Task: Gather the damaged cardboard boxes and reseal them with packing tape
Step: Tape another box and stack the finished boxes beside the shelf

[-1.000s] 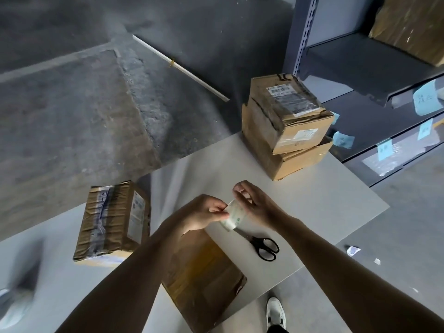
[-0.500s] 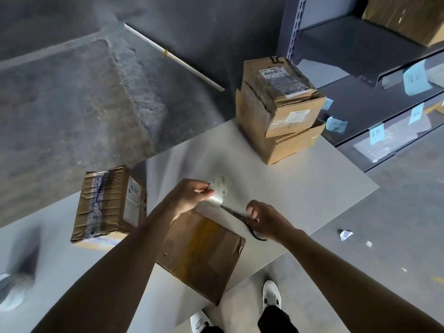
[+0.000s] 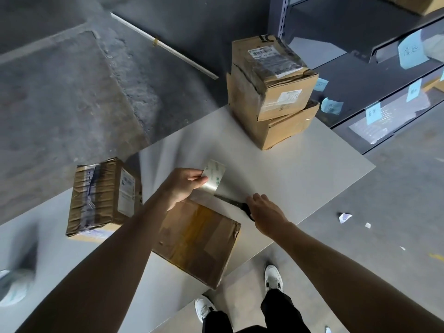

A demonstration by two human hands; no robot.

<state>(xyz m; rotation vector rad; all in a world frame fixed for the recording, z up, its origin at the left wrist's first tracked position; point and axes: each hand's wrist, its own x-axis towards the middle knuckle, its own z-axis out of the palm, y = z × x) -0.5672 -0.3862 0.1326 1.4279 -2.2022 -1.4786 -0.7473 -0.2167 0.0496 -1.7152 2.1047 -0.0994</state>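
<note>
At the bottom edge, 2 white shoes (image 3: 272, 280) stand on the floor (image 3: 396, 200) just beside the grey bench (image 3: 288, 169). Nearest on the bench lies a flat, creased box (image 3: 197, 241), its corner reaching the bench edge. Just beyond it the right hand (image 3: 266, 215) has its fingers curled around the handles of black scissors (image 3: 234, 205), whose blades point toward the lower end of a strip of tape (image 3: 213, 176). The left hand (image 3: 182, 186) pinches that clear, green-printed tape between thumb and fingers, holding it up above the box's far edge. Whether the blades touch the tape cannot be told. To the left, well apart from the hands, a crumpled left box (image 3: 103, 195) wrapped in old tape sits on the bench. At the bench's far corner, a torn top box (image 3: 271, 75) with labels rests on a bottom box (image 3: 286, 127). Paper scraps (image 3: 344, 217) lie on the floor to the right. Farther off, a white rod (image 3: 168, 48) lies on the concrete, and a dark metal shelf (image 3: 336, 25) carries blue notes (image 3: 331, 105).
</note>
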